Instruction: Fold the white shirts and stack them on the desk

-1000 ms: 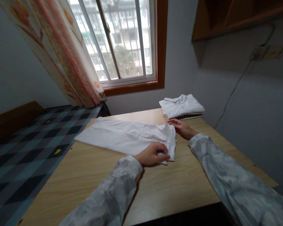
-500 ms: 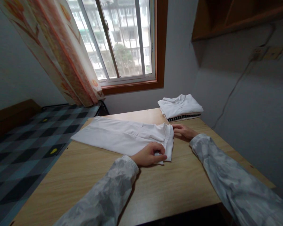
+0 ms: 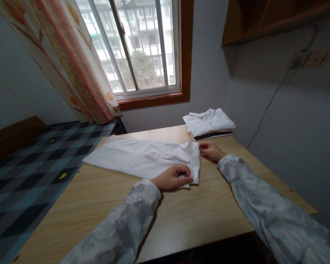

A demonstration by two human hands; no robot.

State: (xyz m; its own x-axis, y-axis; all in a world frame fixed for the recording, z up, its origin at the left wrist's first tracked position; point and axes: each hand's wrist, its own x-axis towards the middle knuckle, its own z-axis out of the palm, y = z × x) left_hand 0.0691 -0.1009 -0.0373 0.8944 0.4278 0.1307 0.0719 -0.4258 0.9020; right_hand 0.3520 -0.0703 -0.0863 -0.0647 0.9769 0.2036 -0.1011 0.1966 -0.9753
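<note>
A white shirt (image 3: 143,156), folded into a long flat strip, lies across the wooden table (image 3: 206,216). Its wide end is on the left, and its narrower, doubled edge is at the right, between my hands. My left hand (image 3: 172,177) is on the near right corner, fingers curled over the cloth and thumb lying along the edge. At the far right corner, my right hand (image 3: 211,151) pinches the edge with its fingertips. The cloth under the left fingers is partly hidden.
A stack of folded clothes (image 3: 209,123), a collared white shirt on top, stands at the table's back right corner. Left of the table is a bed with a checked cover (image 3: 44,172). A curtain (image 3: 79,73) hangs beside the window. A cable (image 3: 271,104) runs down the right wall.
The shirt's right edge, with my right hand at it, has shifted slightly left and away from me. My left hand has hardly moved. The view has moved a little.
</note>
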